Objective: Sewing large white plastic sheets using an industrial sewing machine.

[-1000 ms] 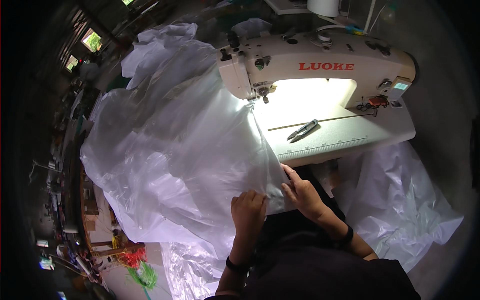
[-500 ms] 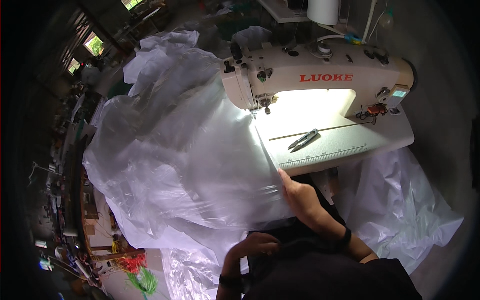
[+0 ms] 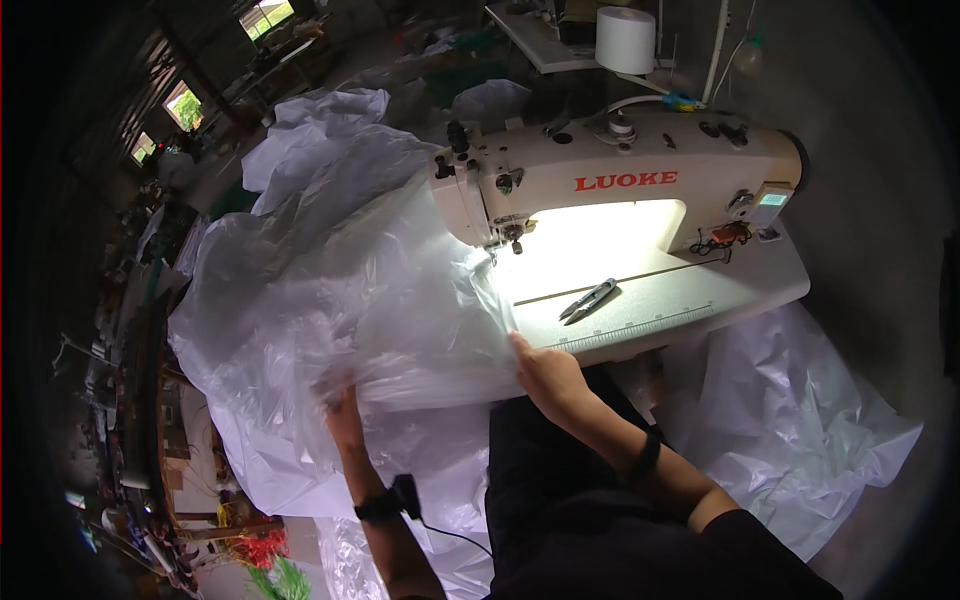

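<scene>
At the machine bed's (image 3: pixel 655 290) near-left corner, sheeting (image 3: pixel 400 310) is seemingly being aligned, pinched by the right hand (image 3: pixel 552 383); left hand's (image 3: pixel 340 402) grip unclear; smoothing seems needed.

a white light is glaring beneath the sewing machine (image 3: pixel 560 165) at two o'clock, bleaching its bed (image 3: pixel 650 290). small windows (image 3: pixel 265 18) are glowing between ten and eleven o'clock, while the room around them is lying dim. the plastic sheet (image 3: pixel 330 270) is shining along creases. the left hand (image 3: pixel 342 403) is showing blurred at eight o'clock. straight lines are bending toward black corners.
</scene>
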